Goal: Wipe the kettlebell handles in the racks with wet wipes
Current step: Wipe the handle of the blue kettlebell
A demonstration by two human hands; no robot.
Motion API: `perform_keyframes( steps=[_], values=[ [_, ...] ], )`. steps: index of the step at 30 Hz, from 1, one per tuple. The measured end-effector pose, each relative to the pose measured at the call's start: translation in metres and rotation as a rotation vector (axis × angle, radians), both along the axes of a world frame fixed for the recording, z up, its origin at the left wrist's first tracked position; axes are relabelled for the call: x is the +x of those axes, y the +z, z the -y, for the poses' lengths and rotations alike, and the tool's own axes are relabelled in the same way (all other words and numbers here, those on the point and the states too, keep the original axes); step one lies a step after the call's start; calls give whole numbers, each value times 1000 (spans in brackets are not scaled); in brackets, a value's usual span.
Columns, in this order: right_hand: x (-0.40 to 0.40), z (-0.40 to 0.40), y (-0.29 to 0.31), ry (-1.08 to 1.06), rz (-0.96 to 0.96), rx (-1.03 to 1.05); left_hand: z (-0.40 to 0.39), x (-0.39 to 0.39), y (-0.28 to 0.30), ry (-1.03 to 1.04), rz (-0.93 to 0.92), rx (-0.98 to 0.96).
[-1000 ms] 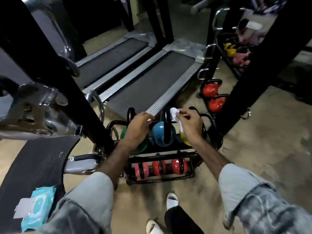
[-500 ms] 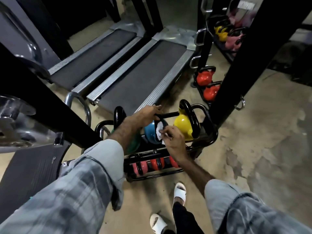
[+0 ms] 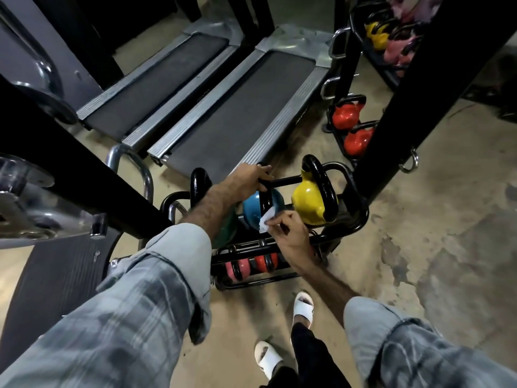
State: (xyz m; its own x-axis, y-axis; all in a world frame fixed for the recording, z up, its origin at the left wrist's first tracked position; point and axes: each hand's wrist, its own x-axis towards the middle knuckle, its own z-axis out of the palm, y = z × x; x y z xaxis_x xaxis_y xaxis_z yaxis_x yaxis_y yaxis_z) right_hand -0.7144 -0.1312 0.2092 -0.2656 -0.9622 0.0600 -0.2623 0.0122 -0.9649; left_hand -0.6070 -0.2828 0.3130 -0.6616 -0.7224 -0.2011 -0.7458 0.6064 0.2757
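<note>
A low black rack (image 3: 351, 217) holds a blue kettlebell (image 3: 251, 211), a yellow kettlebell (image 3: 307, 203) and a green one mostly hidden under my left forearm. My left hand (image 3: 249, 179) grips the top of the blue kettlebell's black handle (image 3: 264, 198). My right hand (image 3: 291, 235) pinches a white wet wipe (image 3: 265, 222) against the lower part of that handle. Small red and pink kettlebells (image 3: 251, 266) sit on the rack's bottom shelf.
Two treadmills (image 3: 237, 107) lie just behind the rack. A thick black post (image 3: 419, 88) rises at the right, with a second rack of red kettlebells (image 3: 349, 119) beyond it. A black machine frame (image 3: 70, 163) crosses at the left. My sandalled feet (image 3: 303, 306) stand on bare concrete.
My right hand has slid the wipe from the top of the blue kettlebell's handle down to its lower side. My left hand stays on the handle's top; the view has tilted downward.
</note>
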Motion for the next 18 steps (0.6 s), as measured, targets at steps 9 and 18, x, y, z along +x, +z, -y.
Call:
perform_keyframes(
  steps=[9,18],
  values=[
    [6,15,11,-105,265,192,-4,-2,2,41,6,11],
    [4,17,16,-132,238,150,-3,-2,0,83,-43,31]
  ],
)
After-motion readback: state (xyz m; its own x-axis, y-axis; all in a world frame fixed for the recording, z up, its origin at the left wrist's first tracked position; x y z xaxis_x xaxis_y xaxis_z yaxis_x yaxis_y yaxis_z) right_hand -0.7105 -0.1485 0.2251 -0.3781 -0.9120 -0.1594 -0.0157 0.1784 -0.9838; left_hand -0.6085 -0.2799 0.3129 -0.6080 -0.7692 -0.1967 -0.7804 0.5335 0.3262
